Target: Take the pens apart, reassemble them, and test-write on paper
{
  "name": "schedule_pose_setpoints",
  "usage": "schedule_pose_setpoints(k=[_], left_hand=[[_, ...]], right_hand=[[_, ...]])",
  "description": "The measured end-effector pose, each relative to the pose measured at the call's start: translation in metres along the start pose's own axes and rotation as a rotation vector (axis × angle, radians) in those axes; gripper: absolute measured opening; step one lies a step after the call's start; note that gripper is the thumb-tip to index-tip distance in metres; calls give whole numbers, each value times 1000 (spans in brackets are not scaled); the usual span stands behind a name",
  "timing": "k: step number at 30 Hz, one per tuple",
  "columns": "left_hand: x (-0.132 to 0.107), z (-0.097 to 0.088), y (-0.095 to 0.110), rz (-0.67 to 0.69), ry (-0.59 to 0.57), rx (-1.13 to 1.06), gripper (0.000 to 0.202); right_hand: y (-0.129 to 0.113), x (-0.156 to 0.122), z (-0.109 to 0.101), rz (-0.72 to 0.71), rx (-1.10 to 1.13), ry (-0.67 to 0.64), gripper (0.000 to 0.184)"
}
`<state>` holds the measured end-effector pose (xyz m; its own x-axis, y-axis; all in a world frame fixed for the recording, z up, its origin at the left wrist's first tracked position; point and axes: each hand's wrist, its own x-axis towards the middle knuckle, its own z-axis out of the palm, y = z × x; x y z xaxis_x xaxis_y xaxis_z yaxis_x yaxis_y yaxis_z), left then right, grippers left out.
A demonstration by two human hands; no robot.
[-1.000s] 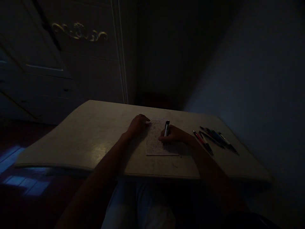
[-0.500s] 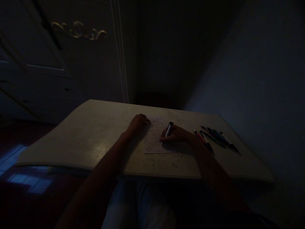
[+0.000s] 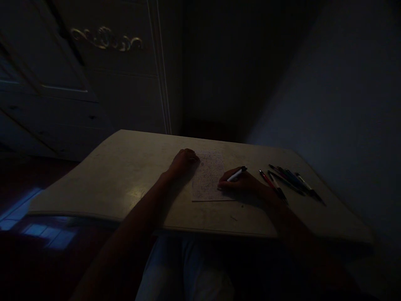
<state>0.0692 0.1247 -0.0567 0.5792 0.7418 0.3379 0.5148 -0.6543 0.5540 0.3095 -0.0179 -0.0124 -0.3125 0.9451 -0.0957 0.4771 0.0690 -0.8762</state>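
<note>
A sheet of paper (image 3: 208, 177) covered in small dark marks lies on the pale table (image 3: 138, 167). My left hand (image 3: 185, 161) rests at its upper left edge, fingers lying loosely bent on the border; dim light hides their exact shape. In my right hand (image 3: 236, 179), closed in a writing grip, is a white pen with a black end (image 3: 237, 174). The pen slants up to the right, and its tip is over the lower right part of the sheet. Whether the tip touches the paper I cannot tell.
Several pens (image 3: 290, 179) lie in a loose group at the table's right, beside my right forearm. A small scrap (image 3: 234, 218) sits near the front edge. A wall (image 3: 344, 104) borders the right side; a cabinet with ornate trim (image 3: 106, 38) stands at the back left.
My right hand has moved right across the sheet, and the pen leans more to the right. My left hand stays at the paper's left edge. The view has shifted slightly.
</note>
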Motion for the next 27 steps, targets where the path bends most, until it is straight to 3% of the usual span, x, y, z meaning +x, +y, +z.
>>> schedule_pose_setpoints(k=[7,27], left_hand=[[-2,-5,4,-75,5,-63,28],[-2,-5,5,-54,28,-37,21]], right_hand=[[8,-7,4,-45,-72,53,31],[6,-3,8,-62,-87,183,27]])
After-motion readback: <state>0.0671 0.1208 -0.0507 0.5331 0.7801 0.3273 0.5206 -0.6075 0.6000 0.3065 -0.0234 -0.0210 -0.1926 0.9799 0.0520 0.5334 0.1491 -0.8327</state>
